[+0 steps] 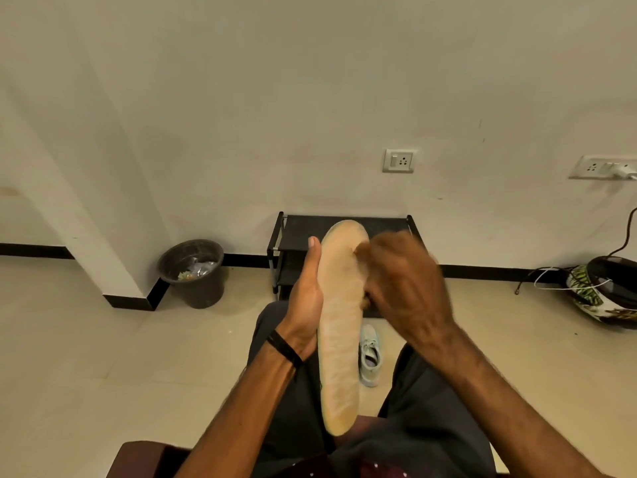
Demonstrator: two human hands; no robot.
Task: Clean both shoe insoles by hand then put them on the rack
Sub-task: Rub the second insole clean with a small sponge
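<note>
A long tan insole (341,326) is held lengthwise in front of me, toe end pointing away. My left hand (305,298) grips it from the left side, thumb lying along its edge. My right hand (403,284) is blurred at the insole's upper right edge, its fingers curled against the toe area; whether they hold anything is unclear. The black shoe rack (293,236) stands against the wall behind the insole. A pale sneaker (370,353) lies on the floor between my knees. A second insole is not in sight.
A dark waste bin (193,270) with rubbish stands left of the rack by a wall corner. A helmet (606,294) and cables lie on the floor at far right. Wall sockets (398,161) sit above. I sit on a maroon seat (144,460).
</note>
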